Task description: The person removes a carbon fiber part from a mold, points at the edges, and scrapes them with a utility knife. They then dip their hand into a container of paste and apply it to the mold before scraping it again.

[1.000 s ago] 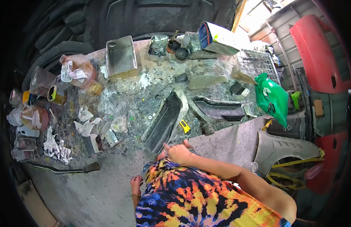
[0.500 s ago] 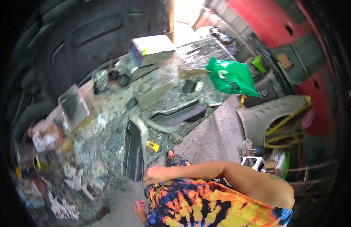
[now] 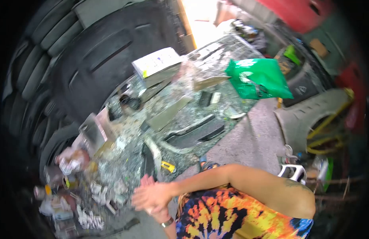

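My right hand lies across my left hand, palm to palm, with its fingers stretched out. Fingertips of my left hand show above it, extended and blurred, while much of that palm is hidden. Nothing can be seen held in either hand. A band circles my left wrist. Just above the hands, a yellow tool lies on the cluttered work surface. Beside it are a pale curved strip and a dark trim piece with a light edge.
A green plastic bag and a white box stand toward the back. Crumpled rags and containers are at the lower left. A grey fender panel and a white stool are at the right.
My hands were apart near the shirt; now they have come together, the right over the left, with the right fingers extended. The view has shifted, so the surroundings sit farther right.
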### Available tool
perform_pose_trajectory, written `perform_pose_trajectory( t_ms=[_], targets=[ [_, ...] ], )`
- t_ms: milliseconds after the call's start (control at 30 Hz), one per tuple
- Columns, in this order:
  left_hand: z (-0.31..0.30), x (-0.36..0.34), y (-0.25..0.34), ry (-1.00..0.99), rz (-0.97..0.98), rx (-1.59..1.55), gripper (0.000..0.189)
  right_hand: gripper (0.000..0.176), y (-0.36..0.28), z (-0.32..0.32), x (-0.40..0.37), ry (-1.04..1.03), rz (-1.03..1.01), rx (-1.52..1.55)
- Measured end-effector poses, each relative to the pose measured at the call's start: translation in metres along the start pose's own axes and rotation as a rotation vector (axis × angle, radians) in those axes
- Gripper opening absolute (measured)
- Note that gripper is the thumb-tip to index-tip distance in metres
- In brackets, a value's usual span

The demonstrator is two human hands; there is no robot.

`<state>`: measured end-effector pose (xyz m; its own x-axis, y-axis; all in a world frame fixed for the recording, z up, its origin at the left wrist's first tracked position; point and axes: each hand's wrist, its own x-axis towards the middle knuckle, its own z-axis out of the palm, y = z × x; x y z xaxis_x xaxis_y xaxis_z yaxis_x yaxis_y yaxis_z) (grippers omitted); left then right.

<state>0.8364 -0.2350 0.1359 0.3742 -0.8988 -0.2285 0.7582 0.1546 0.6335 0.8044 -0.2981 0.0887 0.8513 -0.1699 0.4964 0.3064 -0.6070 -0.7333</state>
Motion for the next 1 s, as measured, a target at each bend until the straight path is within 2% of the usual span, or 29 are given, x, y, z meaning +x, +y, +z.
perform_pose_trajectory(
  t_ms=[33,67,100,133,167,200,233,267,300,333,400,433,467,533,567,633,667,733,833,933,967,1000],
  targets=[
    [0.005,0.001,-0.006,0.008,0.013,-0.016,0.067,0.070,0.019,-0.008,-0.014,0.006,-0.036,-0.116],
    [0.002,-0.003,-0.007,0.069,-0.118,-0.084,0.078,0.069,0.030,-0.032,-0.021,-0.002,-0.073,-0.201],
    [-0.049,-0.008,-0.025,-0.196,-0.241,-0.645,0.083,0.063,0.037,-0.059,-0.036,-0.070,0.095,-0.304],
    [0.004,-0.016,-0.016,0.111,-0.247,-0.213,0.086,0.060,0.037,-0.088,-0.043,-0.045,0.310,-0.344],
    [0.003,-0.022,-0.008,-0.114,-0.293,-0.095,0.087,0.058,0.052,-0.102,-0.059,0.222,0.366,-0.138],
    [0.000,-0.030,0.001,-0.336,-0.349,0.037,0.089,0.057,0.034,-0.144,-0.053,0.206,0.792,0.020],
    [0.000,-0.036,0.005,-0.294,-0.304,0.053,0.089,0.059,0.061,-0.146,-0.084,0.353,0.680,-0.148],
    [-0.001,-0.041,0.006,-0.441,-0.356,-0.009,0.080,0.059,0.060,-0.164,-0.101,0.425,0.910,0.188],
    [-0.003,-0.044,0.003,-0.595,-0.409,-0.071,0.072,0.061,0.062,-0.177,-0.122,0.513,0.850,0.352],
    [-0.009,-0.049,-0.005,-0.569,-0.374,-0.061,0.072,0.057,0.058,-0.191,-0.139,0.509,0.845,0.342],
    [-0.035,-0.055,-0.027,0.134,-0.185,0.410,0.056,0.053,0.055,-0.212,-0.176,0.518,0.875,0.578],
    [-0.048,-0.059,-0.036,0.314,-0.102,0.372,0.043,0.045,0.046,-0.220,-0.185,0.503,0.958,0.557],
    [-0.069,-0.066,-0.045,0.314,-0.097,0.372,0.043,0.045,0.045,-0.220,-0.194,0.500,0.953,0.556],
    [-0.117,-0.080,-0.063,0.615,-0.020,0.355,0.044,0.036,0.046,-0.219,-0.216,0.477,1.037,0.557],
    [-0.138,-0.083,-0.072,0.585,-0.042,0.352,0.044,0.031,0.044,-0.215,-0.218,0.496,1.031,0.579],
    [-0.174,-0.085,-0.092,0.749,-0.035,0.438,0.048,0.031,0.024,-0.209,-0.205,0.488,1.058,0.623],
    [-0.185,-0.081,-0.102,0.705,-0.073,0.440,0.048,0.031,0.026,-0.200,-0.206,0.473,1.057,0.615],
    [-0.207,-0.072,-0.112,0.823,-0.155,0.457,0.056,0.030,0.025,-0.185,-0.200,0.401,1.050,0.609],
    [-0.237,-0.058,-0.123,0.795,-0.179,0.352,0.062,0.026,0.029,-0.161,-0.202,0.338,0.956,0.665],
    [-0.239,-0.045,-0.122,0.780,-0.196,0.186,0.057,0.025,0.024,-0.147,-0.205,0.335,0.941,0.624],
    [-0.239,-0.043,-0.119,0.735,-0.213,0.148,0.047,0.025,0.021,-0.143,-0.205,0.337,0.935,0.608],
    [-0.242,-0.042,-0.120,0.733,-0.225,0.148,0.047,0.025,0.018,-0.143,-0.204,0.343,0.945,0.606]
  ],
)
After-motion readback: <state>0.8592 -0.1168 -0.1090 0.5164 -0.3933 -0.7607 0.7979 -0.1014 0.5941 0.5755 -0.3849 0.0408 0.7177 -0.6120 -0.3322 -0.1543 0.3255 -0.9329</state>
